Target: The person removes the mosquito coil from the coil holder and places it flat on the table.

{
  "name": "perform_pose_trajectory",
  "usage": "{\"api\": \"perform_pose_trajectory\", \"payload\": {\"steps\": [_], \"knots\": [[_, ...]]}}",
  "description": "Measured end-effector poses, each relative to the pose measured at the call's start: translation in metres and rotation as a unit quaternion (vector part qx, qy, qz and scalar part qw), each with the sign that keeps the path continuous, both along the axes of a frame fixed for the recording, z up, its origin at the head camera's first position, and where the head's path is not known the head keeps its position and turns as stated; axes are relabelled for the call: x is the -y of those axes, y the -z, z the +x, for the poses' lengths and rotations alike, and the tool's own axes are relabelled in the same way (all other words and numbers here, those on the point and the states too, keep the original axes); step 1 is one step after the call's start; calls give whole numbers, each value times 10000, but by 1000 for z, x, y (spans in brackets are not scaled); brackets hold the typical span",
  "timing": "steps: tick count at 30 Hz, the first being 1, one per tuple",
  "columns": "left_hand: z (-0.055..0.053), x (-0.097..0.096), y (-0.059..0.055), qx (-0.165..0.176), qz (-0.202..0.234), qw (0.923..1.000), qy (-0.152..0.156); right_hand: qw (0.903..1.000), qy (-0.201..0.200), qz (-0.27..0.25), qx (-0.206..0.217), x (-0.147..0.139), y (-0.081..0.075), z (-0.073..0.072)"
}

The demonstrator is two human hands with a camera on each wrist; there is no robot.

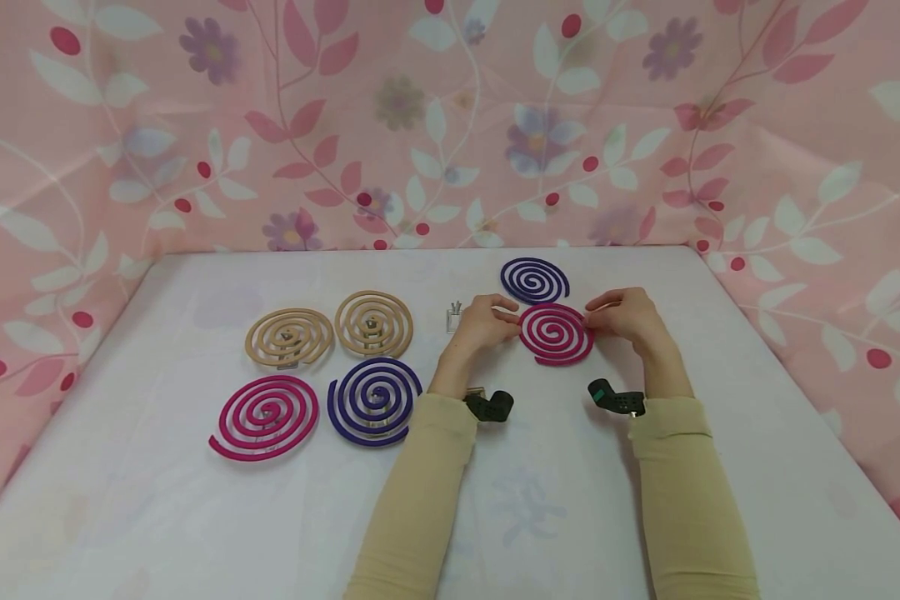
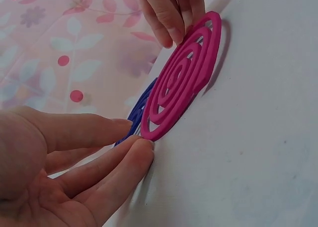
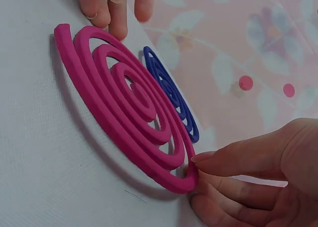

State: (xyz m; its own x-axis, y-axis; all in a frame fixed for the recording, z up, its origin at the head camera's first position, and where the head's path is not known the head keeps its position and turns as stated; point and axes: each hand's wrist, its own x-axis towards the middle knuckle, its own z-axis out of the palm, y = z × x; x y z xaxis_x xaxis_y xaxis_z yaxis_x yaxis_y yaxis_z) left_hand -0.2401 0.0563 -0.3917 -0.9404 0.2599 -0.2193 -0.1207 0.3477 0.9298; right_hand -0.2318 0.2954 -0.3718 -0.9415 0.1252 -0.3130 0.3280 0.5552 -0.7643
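A pink mosquito coil (image 1: 552,332) is held between the two hands, tilted and close over the white table. My right hand (image 1: 630,315) pinches its right rim, thumb on top and fingers beneath, as the right wrist view shows. On the opposite side my left hand (image 1: 486,323) has its fingers extended. Its fingertips (image 2: 149,141) are right at the coil's rim, while the thumb stands off to the side. Just behind lies a dark blue coil (image 1: 532,284), which the pink one slightly overlaps in the head view. Left of my left hand stands a small metal stand (image 1: 453,319).
To the left, two tan coils (image 1: 248,337) (image 1: 378,356), a pink coil (image 1: 270,410) and a dark blue coil (image 1: 378,397) rest on metal stands. Black cameras (image 1: 492,407) (image 1: 617,400) jut from both wrists. A flowered pink cloth (image 1: 450,125) hangs behind the table.
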Motion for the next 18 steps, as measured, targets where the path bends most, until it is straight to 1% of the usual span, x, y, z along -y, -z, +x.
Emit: {"api": "perform_pose_trajectory", "payload": {"steps": [4, 8, 12, 18], "knots": [[-1, 1, 1, 9, 46, 10000, 33, 10000, 17, 0, -82, 1, 2, 0], [-1, 2, 2, -40, 53, 10000, 36, 9999, -23, 57, -132, 2, 2, 0], [-2, 2, 3, -68, 23, 10000, 41, 9998, -82, 10, -163, 4, 2, 0], [-1, 2, 2, 4, 5, 10000, 37, 9998, -105, 34, -163, 4, 1, 0]]}}
